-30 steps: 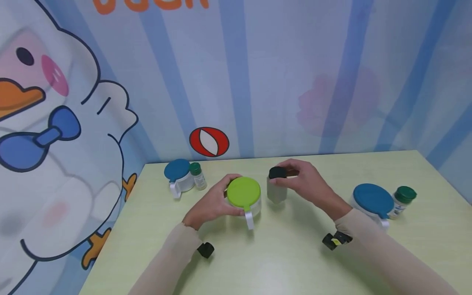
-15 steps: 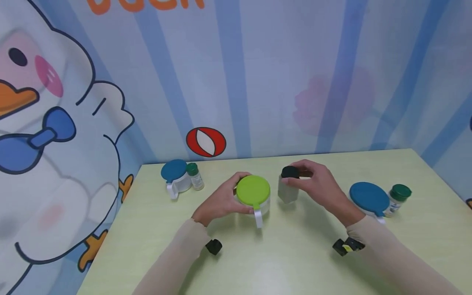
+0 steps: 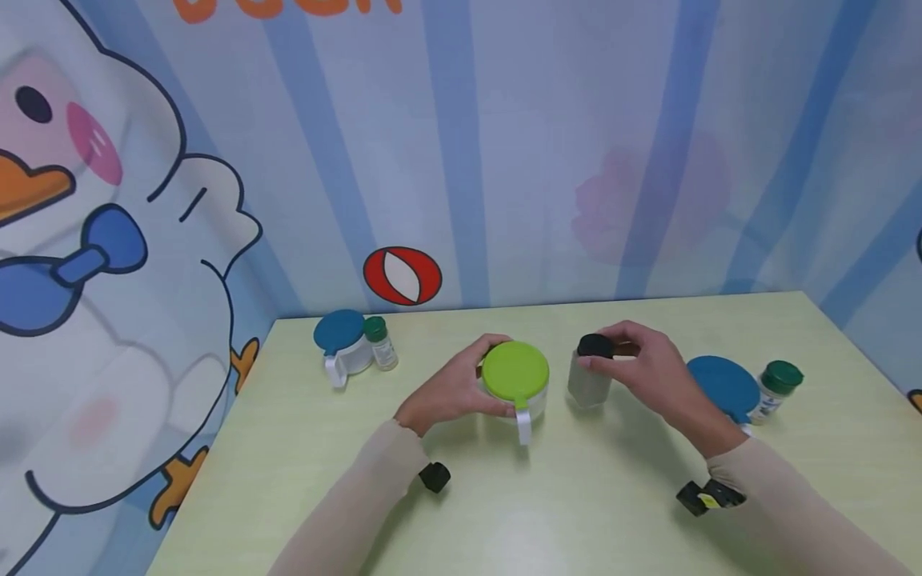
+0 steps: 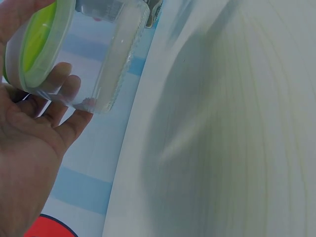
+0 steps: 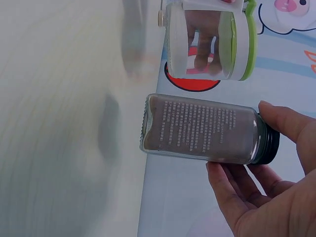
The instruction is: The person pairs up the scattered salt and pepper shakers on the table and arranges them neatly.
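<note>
My left hand (image 3: 464,380) grips a clear seasoning jar (image 3: 515,372) round its side, with the thumb on the near side. The jar has a bright green lid and a white handle; a pale layer shows at its bottom in the left wrist view. To its right, my right hand (image 3: 659,376) pinches a glass spice bottle (image 5: 202,128) near its black cap between thumb and fingers. Rows of small print cover the bottle's brownish-grey side. Jar and bottle are apart, and their shadows suggest both are off the table (image 3: 504,512).
At the back left, a blue-lidded jar (image 3: 342,340) stands beside a small green-capped bottle (image 3: 380,344). Another blue-lidded jar (image 3: 723,388), partly behind the right hand, and a green-capped bottle (image 3: 778,388) stand at the right. A printed curtain (image 3: 533,160) hangs behind the table.
Both hands have moved to the right, carrying the green-lidded jar and the black-capped bottle. The bottle has also come slightly lower in the head view. The other jars and bottles stay put.
</note>
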The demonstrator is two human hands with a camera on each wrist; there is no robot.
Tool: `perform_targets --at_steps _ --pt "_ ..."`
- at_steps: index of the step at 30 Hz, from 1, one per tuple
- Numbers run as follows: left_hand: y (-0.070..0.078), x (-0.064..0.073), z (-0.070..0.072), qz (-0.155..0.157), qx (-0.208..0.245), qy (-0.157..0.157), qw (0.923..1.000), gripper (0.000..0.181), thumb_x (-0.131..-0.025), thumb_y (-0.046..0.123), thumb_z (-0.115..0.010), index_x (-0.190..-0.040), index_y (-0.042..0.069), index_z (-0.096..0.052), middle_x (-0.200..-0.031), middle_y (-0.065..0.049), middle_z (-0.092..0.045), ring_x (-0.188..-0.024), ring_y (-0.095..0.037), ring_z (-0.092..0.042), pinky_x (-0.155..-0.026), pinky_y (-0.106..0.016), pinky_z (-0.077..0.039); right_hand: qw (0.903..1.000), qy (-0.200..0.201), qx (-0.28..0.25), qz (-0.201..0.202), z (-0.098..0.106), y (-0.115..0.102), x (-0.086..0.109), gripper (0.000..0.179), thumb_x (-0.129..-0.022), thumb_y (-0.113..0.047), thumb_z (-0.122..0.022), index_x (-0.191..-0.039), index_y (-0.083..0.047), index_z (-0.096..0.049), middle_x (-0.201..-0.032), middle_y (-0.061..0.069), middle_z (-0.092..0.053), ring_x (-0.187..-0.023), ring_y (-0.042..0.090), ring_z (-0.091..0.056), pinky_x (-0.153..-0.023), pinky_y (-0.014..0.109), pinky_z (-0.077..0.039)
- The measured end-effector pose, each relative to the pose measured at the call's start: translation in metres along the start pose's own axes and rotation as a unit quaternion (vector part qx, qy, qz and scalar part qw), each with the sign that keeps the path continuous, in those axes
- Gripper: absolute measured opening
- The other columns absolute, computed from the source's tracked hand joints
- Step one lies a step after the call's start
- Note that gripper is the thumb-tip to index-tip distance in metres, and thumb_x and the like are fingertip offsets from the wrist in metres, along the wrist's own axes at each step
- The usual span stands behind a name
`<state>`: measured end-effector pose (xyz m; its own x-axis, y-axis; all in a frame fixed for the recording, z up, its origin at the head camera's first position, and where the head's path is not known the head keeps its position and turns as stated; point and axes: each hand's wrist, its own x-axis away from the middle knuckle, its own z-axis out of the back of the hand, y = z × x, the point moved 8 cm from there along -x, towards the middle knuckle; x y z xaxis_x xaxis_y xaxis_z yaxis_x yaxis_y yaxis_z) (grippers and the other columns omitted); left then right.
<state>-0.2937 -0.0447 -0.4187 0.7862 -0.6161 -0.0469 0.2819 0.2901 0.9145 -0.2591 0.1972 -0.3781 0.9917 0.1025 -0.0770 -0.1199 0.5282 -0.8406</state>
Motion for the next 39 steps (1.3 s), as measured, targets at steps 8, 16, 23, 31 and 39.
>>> perform_targets --at_steps 8,16,23,31,39 --pt "0.002 -0.008 -0.010 -0.007 0.010 -0.012 0.9998 0.087 -0.073 0.015 -0.091 -0.146 0.024 -0.043 -0.139 0.005 -0.052 -0.126 -0.019 -0.052 -0.107 -0.044 -0.047 0.9998 0.002 0.011 -0.016 0.007 0.008 0.007 0.061 -0.088 -0.050 -0.076 -0.131 -0.009 -0.060 -0.129 0.015 -0.062 -0.126 0.035 -0.057 -0.093 0.050 -0.052" --pt "0.004 -0.016 -0.021 -0.016 0.013 -0.029 0.9994 0.088 -0.073 0.013 -0.092 -0.146 0.024 -0.043 -0.138 0.004 -0.053 -0.122 -0.017 -0.054 -0.105 -0.040 -0.048 0.9992 0.012 0.030 -0.022 0.014 0.014 0.012 0.064 -0.088 -0.055 -0.074 -0.130 -0.009 -0.059 -0.128 0.014 -0.062 -0.127 0.036 -0.056 -0.099 0.055 -0.049" --pt "0.004 -0.021 -0.029 -0.019 0.021 -0.035 0.9990 0.088 -0.073 0.014 -0.092 -0.145 0.026 -0.044 -0.137 0.004 -0.054 -0.118 -0.017 -0.057 -0.099 -0.035 -0.052 0.9991 0.016 0.029 -0.028 0.017 0.019 0.018 0.067 -0.088 -0.055 -0.074 -0.133 -0.008 -0.057 -0.130 0.016 -0.061 -0.129 0.039 -0.055 -0.101 0.057 -0.047" --pt "0.003 -0.028 -0.038 -0.016 0.014 -0.037 0.9991 0.087 -0.073 0.016 -0.092 -0.144 0.027 -0.044 -0.135 0.006 -0.055 -0.118 -0.016 -0.058 -0.099 -0.035 -0.051 0.9983 0.019 0.035 -0.042 0.021 0.025 0.023 0.069 -0.087 -0.057 -0.074 -0.134 -0.008 -0.056 -0.133 0.017 -0.059 -0.131 0.040 -0.052 -0.100 0.058 -0.048" --pt "0.001 -0.036 -0.047 -0.014 0.015 -0.042 0.9989 0.088 -0.072 0.019 -0.093 -0.144 0.028 -0.044 -0.133 0.009 -0.056 -0.116 -0.013 -0.058 -0.101 -0.034 -0.050 0.9980 0.026 0.036 -0.046 0.025 0.032 0.026 0.069 -0.088 -0.057 -0.073 -0.134 -0.008 -0.056 -0.133 0.017 -0.060 -0.131 0.040 -0.053 -0.099 0.058 -0.048"
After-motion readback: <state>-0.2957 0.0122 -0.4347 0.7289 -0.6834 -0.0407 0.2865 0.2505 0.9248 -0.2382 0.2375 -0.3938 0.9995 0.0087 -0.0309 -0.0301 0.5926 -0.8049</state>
